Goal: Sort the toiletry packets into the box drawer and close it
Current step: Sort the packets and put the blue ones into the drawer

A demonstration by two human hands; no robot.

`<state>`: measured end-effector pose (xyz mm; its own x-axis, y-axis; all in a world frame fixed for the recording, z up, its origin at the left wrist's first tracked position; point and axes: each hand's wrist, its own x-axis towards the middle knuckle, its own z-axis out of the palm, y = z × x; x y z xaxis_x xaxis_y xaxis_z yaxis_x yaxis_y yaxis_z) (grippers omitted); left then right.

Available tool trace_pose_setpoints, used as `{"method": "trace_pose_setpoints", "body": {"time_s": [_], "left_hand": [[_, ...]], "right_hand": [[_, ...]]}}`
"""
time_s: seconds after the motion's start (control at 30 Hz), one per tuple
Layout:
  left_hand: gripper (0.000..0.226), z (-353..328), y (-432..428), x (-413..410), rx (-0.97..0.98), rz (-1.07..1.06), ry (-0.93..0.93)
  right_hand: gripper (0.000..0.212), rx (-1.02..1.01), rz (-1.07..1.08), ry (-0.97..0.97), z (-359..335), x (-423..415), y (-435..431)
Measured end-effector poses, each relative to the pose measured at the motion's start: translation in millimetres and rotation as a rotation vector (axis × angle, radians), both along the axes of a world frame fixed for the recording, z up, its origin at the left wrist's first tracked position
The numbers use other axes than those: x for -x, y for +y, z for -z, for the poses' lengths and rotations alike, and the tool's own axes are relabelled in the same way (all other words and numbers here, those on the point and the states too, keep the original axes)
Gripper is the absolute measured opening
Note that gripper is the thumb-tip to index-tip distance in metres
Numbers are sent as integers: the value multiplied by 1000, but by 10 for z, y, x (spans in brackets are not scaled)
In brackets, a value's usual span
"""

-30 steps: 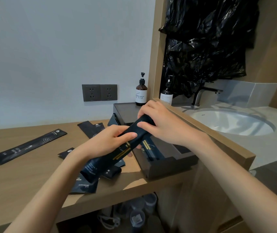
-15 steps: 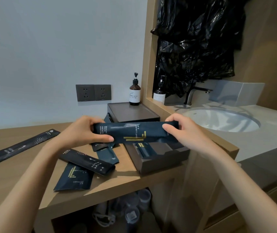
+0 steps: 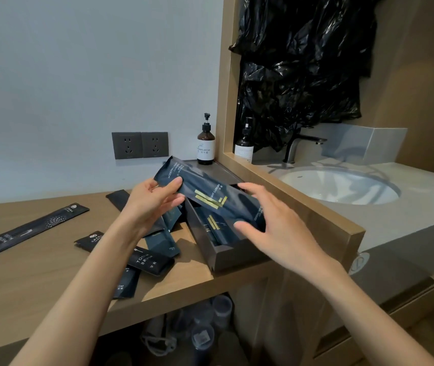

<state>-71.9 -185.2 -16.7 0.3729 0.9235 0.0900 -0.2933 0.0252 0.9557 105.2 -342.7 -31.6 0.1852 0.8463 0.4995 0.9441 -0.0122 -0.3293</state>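
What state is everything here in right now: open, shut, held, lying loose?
Box drawer: open, packets inside.
Dark blue packet: held above the drawer, tilted.
Left hand: pinching the packet's upper end.
Right hand: open, fingers straight, by its lower end.
Toothbrush packet: loose on the shelf.

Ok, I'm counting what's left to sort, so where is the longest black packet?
In the head view, the longest black packet lies flat at the far left of the wooden counter, apart from the other packets and the open drawer.
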Motion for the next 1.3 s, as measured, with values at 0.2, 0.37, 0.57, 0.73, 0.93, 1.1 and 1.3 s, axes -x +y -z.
{"method": "trace_pose_setpoints", "body": {"time_s": [0.2,0.37,0.57,0.73,0.93,1.1,1.3], "left_hand": [[39,34,182,-225,53,99,-15],[46,130,173,-380,-151,109,152],[43,496,221,-455,-712,-68,636],[36,824,185,-487,-929,52,917],[64,1010,182,-420,-1031,14,900],[74,1057,187,-396,-1009,44,806],[64,1091,224,-357,-978,74,781]], "right_hand": [[63,-89,80,-459,13,-11,19],[51,-45,109,-189,27,-126,-97],[46,200,247,-79,115,-254,-109],[44,387,269,-70,116,-312,230],[46,487,234,85,202,-357,744],[50,567,211,129,336,-325,960],[60,766,90,56,359,-405,1063]]}}
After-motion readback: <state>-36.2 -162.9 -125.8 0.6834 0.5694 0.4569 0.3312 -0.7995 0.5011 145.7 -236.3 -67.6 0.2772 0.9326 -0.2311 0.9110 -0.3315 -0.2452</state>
